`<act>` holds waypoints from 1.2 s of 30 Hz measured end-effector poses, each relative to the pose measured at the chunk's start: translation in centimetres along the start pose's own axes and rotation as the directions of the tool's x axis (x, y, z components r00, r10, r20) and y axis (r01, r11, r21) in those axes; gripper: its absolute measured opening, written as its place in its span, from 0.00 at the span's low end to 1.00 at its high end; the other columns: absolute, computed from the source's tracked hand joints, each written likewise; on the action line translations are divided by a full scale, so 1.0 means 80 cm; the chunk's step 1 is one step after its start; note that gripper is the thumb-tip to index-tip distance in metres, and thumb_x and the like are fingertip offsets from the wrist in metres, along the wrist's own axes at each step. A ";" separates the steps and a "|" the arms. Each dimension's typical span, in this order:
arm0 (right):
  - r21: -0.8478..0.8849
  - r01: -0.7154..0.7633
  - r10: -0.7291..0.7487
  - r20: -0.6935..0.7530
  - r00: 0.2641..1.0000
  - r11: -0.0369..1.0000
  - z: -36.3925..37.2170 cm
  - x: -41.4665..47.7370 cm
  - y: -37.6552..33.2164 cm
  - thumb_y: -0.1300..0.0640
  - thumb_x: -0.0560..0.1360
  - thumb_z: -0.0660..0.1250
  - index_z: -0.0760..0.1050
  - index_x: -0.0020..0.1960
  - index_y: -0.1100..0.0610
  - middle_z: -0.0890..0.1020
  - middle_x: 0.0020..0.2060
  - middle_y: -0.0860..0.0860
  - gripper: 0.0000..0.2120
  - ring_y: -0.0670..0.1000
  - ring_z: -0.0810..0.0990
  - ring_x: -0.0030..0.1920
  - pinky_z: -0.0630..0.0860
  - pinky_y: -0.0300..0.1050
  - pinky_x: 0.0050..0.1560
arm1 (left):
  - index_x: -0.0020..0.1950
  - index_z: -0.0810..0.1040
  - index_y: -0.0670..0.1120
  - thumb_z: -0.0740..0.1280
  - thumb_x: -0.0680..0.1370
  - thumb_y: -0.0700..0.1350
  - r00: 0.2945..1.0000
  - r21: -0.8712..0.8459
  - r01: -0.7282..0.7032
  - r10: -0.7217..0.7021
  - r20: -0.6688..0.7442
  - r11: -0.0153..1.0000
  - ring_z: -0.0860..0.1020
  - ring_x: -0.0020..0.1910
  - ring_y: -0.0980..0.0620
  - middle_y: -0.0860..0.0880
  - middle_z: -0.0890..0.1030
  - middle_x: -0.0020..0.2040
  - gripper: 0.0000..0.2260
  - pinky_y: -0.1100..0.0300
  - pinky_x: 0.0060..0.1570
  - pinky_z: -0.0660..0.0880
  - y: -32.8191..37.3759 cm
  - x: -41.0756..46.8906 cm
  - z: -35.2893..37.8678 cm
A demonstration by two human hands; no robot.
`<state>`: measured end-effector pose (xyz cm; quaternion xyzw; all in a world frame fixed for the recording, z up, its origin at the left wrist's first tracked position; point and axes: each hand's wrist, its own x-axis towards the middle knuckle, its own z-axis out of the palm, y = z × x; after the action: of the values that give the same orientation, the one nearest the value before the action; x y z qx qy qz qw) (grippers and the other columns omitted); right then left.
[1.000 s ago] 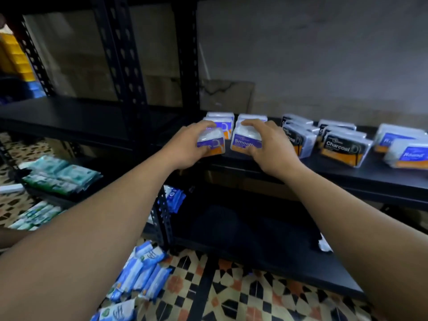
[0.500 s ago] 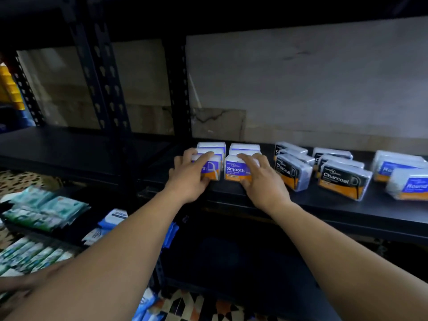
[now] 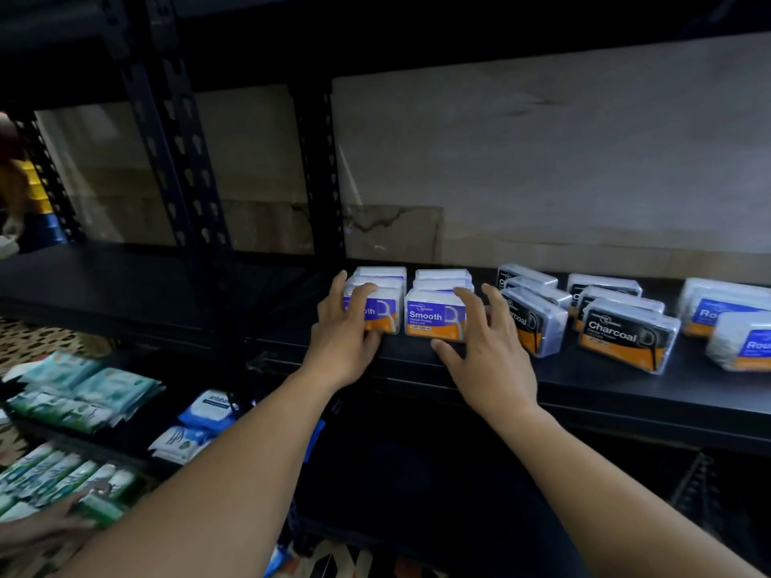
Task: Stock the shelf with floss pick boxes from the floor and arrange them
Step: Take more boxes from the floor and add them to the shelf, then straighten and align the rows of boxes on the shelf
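1. Bare forearms, foreground: both reach up to the black shelf (image 3: 584,394).
2. Left hand (image 3: 342,340): grip loosened since a second ago, fingers now flat on the front left Smooth box (image 3: 377,312), pressing, not clasping.
3. Right hand (image 3: 488,352): fingers spread against the right Smooth box (image 3: 434,317), nothing lifted.
4. Change: both boxes, earlier held at the edge, now sit on the shelf heading two rows; judged placed, alignment remaining.
5. Beyond, right: Charcoal boxes (image 3: 626,335).

Looks like a small shop's stockroom: black slotted-steel shelving (image 3: 179,168) against a bare wall, retail floss pick boxes (image 3: 434,317) lined up in rows by type, packs of wet wipes (image 3: 83,394) stacked on lower shelves, patterned tile floor.
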<state>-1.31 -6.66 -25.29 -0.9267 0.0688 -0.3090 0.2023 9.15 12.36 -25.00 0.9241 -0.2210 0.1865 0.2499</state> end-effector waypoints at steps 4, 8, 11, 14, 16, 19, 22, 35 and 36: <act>-0.025 0.026 -0.029 -0.144 0.989 0.999 0.004 -0.020 0.008 0.41 0.75 0.68 0.63 0.73 0.50 0.68 0.70 0.51 0.32 0.54 0.70 0.69 0.76 0.48 0.47 | 0.75 0.58 0.55 0.66 0.78 0.48 0.999 -0.020 -0.004 0.003 -0.033 1.000 0.53 0.74 0.44 0.51 0.46 0.78 0.28 0.45 0.67 0.66 -0.001 -0.002 0.002; -0.095 0.016 -0.030 -0.149 0.988 0.995 0.004 -0.024 0.009 0.35 0.73 0.66 0.65 0.72 0.52 0.75 0.64 0.51 0.34 0.53 0.76 0.62 0.76 0.47 0.48 | 0.75 0.58 0.56 0.65 0.78 0.50 0.999 -0.009 -0.011 0.011 -0.047 1.000 0.60 0.71 0.44 0.52 0.50 0.77 0.27 0.47 0.65 0.68 -0.001 -0.004 0.002; -0.110 0.007 -0.025 -0.170 0.985 0.994 0.006 -0.028 0.008 0.33 0.72 0.65 0.66 0.72 0.53 0.78 0.62 0.51 0.36 0.53 0.79 0.58 0.76 0.48 0.49 | 0.76 0.57 0.57 0.65 0.79 0.51 0.999 -0.037 0.019 -0.020 -0.027 0.999 0.61 0.72 0.44 0.51 0.47 0.78 0.27 0.46 0.66 0.67 -0.001 -0.005 0.002; -0.121 0.018 -0.041 -0.184 0.982 0.992 0.006 -0.032 0.010 0.32 0.72 0.65 0.67 0.72 0.54 0.80 0.60 0.51 0.37 0.52 0.80 0.58 0.75 0.49 0.55 | 0.75 0.57 0.59 0.65 0.79 0.51 0.999 -0.066 0.047 -0.048 -0.010 0.997 0.62 0.74 0.44 0.52 0.46 0.78 0.28 0.44 0.67 0.67 -0.001 -0.005 0.001; -0.127 0.005 -0.029 -0.188 0.982 0.992 0.007 -0.037 0.014 0.31 0.71 0.65 0.68 0.71 0.54 0.82 0.56 0.50 0.36 0.51 0.80 0.57 0.73 0.50 0.58 | 0.75 0.56 0.60 0.65 0.79 0.51 0.999 -0.077 0.051 -0.052 -0.009 0.996 0.64 0.72 0.45 0.53 0.47 0.78 0.28 0.44 0.67 0.68 -0.001 -0.005 0.002; -0.161 -0.003 -0.025 -0.172 0.985 0.987 0.015 -0.046 0.019 0.33 0.72 0.65 0.72 0.66 0.52 0.82 0.55 0.47 0.31 0.50 0.79 0.57 0.68 0.51 0.62 | 0.75 0.57 0.60 0.65 0.79 0.52 0.999 -0.088 0.034 -0.036 -0.025 0.996 0.66 0.71 0.46 0.53 0.49 0.77 0.27 0.44 0.65 0.70 -0.004 -0.004 0.003; -0.181 0.017 -0.047 -0.162 0.986 0.983 0.018 -0.047 0.023 0.35 0.73 0.67 0.78 0.59 0.49 0.81 0.55 0.46 0.23 0.50 0.78 0.58 0.65 0.51 0.62 | 0.75 0.57 0.61 0.65 0.79 0.52 0.999 -0.096 0.020 -0.023 -0.029 0.995 0.67 0.70 0.46 0.54 0.50 0.77 0.27 0.43 0.63 0.71 -0.008 -0.005 0.004; -0.149 -0.002 -0.015 -0.109 0.994 0.989 0.012 -0.042 0.025 0.36 0.73 0.66 0.81 0.58 0.49 0.81 0.57 0.47 0.22 0.52 0.76 0.62 0.66 0.53 0.63 | 0.74 0.58 0.65 0.64 0.80 0.55 0.997 -0.139 0.073 -0.078 -0.028 0.988 0.71 0.69 0.48 0.54 0.48 0.79 0.25 0.47 0.64 0.72 -0.007 -0.005 0.005; -0.147 -0.003 -0.012 -0.101 0.995 0.989 0.012 -0.041 0.025 0.36 0.74 0.66 0.81 0.59 0.49 0.81 0.57 0.47 0.22 0.52 0.76 0.63 0.66 0.53 0.63 | 0.74 0.57 0.66 0.63 0.80 0.56 0.997 -0.138 0.072 -0.076 -0.027 0.988 0.70 0.69 0.47 0.54 0.48 0.79 0.25 0.47 0.64 0.72 -0.007 -0.006 0.005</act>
<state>-3.41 -7.32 -28.60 -0.9223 0.0996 -0.3504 0.1290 9.14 12.75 -25.78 0.9091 -0.1947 0.1765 0.3231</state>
